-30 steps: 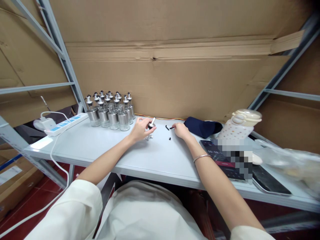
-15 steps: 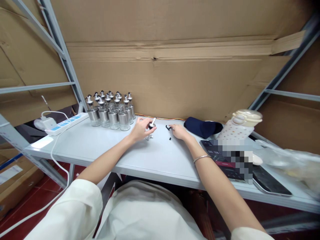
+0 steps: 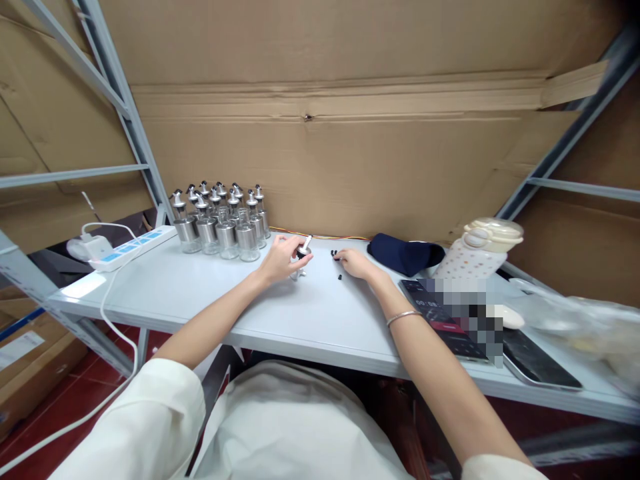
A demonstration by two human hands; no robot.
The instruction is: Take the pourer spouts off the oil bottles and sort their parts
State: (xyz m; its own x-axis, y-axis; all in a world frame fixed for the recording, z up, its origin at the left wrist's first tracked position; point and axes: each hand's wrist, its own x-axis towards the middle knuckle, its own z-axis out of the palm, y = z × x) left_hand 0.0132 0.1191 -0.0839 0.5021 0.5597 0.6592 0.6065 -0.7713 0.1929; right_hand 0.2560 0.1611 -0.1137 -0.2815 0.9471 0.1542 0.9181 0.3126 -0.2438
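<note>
My left hand [image 3: 281,260] is closed around a pourer spout [image 3: 305,248] with a metal tube and a black collar, held just above the table. Under its fingers there is a small, pale, see-through piece [image 3: 299,274], too blurred to name. Further right, my right hand [image 3: 356,263] is closed, with the fingertips pinched at a small black part [image 3: 334,253] on the table top; the fingers partly hide it. A second small black piece [image 3: 340,277] lies a little nearer to me, apart from both hands.
Several glass bottles with metal sleeves [image 3: 227,235] stand at the back left, most with pourers on. A power strip [image 3: 135,248] lies by the left edge. On the right are a dark blue cap [image 3: 405,255], a dotted flask [image 3: 473,260], phones [image 3: 543,360] and a plastic bag [image 3: 595,327].
My right fingertips have drawn slightly left and closed over the black part, which shows less now. My left hand and the pourer spout have stayed in place.
</note>
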